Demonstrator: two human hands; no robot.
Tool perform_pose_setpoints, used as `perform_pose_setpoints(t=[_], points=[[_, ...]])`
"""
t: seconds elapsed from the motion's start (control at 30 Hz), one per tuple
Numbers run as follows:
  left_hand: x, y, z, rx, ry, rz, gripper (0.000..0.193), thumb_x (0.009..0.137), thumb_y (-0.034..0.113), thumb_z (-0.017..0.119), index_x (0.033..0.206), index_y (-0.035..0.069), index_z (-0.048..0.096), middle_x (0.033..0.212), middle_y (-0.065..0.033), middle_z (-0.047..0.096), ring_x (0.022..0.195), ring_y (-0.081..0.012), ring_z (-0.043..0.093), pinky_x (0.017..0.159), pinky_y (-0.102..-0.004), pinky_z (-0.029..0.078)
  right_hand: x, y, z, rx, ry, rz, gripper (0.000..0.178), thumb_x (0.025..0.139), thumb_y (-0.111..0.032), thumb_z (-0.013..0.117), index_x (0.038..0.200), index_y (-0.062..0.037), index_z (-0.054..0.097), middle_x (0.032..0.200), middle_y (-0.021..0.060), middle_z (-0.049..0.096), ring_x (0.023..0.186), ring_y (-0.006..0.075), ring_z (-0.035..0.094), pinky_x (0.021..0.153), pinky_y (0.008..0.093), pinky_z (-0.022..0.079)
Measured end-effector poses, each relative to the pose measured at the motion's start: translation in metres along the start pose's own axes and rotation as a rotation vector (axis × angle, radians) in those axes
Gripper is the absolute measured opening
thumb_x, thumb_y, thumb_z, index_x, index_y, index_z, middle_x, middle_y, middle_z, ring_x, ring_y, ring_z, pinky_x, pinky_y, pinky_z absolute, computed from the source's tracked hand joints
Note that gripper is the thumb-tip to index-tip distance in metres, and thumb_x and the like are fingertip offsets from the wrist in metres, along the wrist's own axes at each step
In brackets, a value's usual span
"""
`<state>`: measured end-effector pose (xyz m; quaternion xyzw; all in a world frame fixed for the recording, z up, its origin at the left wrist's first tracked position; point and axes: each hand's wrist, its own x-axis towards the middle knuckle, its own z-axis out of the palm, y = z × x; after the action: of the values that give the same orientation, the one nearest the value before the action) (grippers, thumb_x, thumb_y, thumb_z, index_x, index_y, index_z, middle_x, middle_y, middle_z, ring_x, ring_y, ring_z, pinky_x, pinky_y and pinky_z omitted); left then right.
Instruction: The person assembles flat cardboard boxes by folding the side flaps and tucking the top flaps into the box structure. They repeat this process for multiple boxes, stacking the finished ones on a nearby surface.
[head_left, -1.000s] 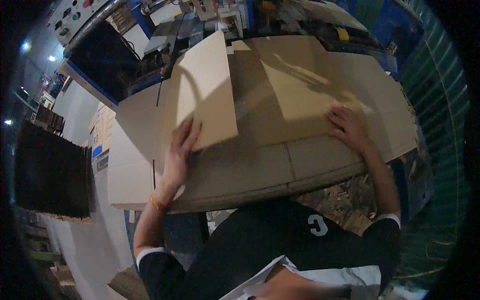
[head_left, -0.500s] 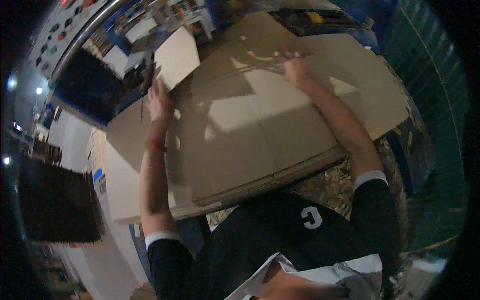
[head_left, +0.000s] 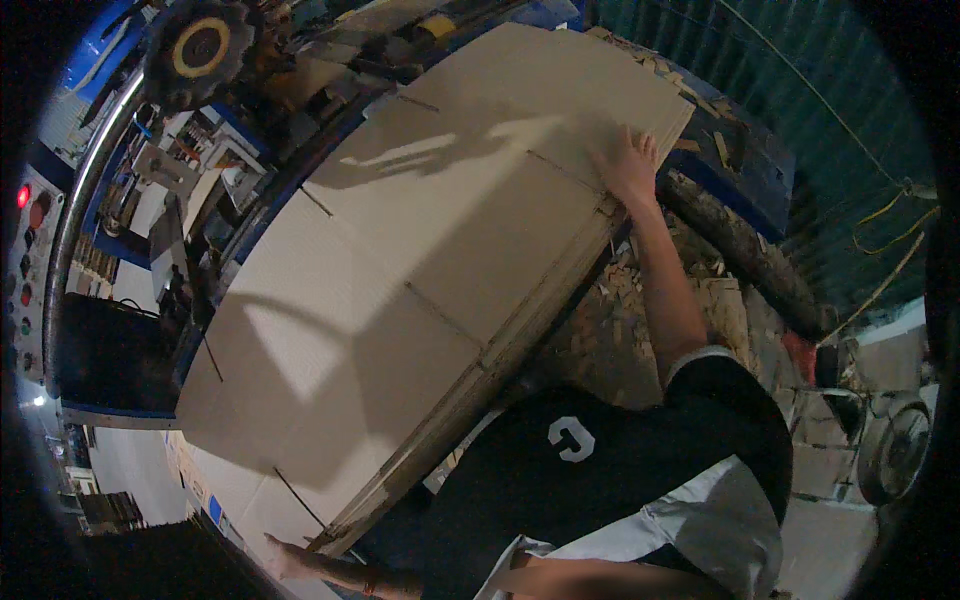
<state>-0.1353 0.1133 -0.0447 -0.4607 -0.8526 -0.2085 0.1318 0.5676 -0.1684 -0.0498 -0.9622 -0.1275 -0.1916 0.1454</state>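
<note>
A stack of flat brown cardboard sheets (head_left: 330, 270) with thin slots cut in the top one lies slanted in front of me. My right hand (head_left: 632, 172) rests at the stack's right end, fingers apart and partly blurred. At the near left corner is my left hand (head_left: 288, 558), held low beside the sheets. Its fingers look stretched out, though dim light hides some of them, and I see nothing in them.
Beyond the stack stands a blue machine with a dark round wheel (head_left: 200, 48) and a curved metal rail (head_left: 75, 210). A button panel (head_left: 30, 270) is at far left. Cardboard scraps (head_left: 625, 310) litter the floor. A green corrugated wall (head_left: 830, 110) rises at right.
My view has turned. My left hand has come from the stack's far side to its near left corner. My right hand has moved to the right end. The upright pale cardboard piece is no longer visible.
</note>
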Motion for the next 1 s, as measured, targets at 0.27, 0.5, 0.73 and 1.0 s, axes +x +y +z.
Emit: perform_pose_setpoints(t=[0.27,0.5,0.73,1.0], points=[[0.0,-0.006,-0.011,-0.575,0.075,0.022,0.077,0.08,0.057,0.052,0.134,0.004,0.038,0.125,-0.0221,0.048,0.113,-0.036,0.047,0.094,-0.0476,0.038,0.054,0.015,0.001,1.584,0.632,0.484,0.028,0.082,-0.016,0.059,0.106,0.0,0.059,0.092,0.0081,0.059,0.078,0.0191,0.056,0.065,0.032,0.045],[-0.035,0.008,-0.045,-1.37,0.089,0.008,0.043,0.089,0.026,0.043,0.12,-0.003,0.051,0.125,-0.0173,0.047,0.106,-0.0229,0.049,0.087,-0.0362,0.042,0.12,0.017,-0.084,1.649,-0.154,-0.012,0.049,0.079,-0.011,0.058,0.124,0.0015,0.042,0.111,0.0097,0.056,0.097,0.0239,0.055,0.083,0.0349,0.045],[-0.043,0.037,-0.083,-0.915,-0.188,0.214,0.03,0.079,-0.001,0.053,0.108,-0.003,0.059,0.107,-0.0142,0.058,0.1,-0.0274,0.055,0.087,-0.0366,0.045,-0.045,0.017,-0.13,0.636,-0.112,-0.136,0.042,0.081,-0.001,0.054,0.122,0.0021,0.048,0.12,0.0098,0.057,0.109,0.0178,0.052,0.088,0.0285,0.042],[-0.163,0.079,-0.108,-0.679,-0.528,1.12,0.051,0.074,-0.003,0.053,0.122,0.014,0.056,0.134,-0.0159,0.043,0.124,-0.033,0.041,0.104,-0.0417,0.03,-0.111,-0.004,-0.092,0.482,-0.202,-1.374,0.033,0.069,-0.009,0.063,0.102,-0.0092,0.064,0.118,0.0082,0.058,0.115,0.0305,0.051,0.098,0.0476,0.037]])
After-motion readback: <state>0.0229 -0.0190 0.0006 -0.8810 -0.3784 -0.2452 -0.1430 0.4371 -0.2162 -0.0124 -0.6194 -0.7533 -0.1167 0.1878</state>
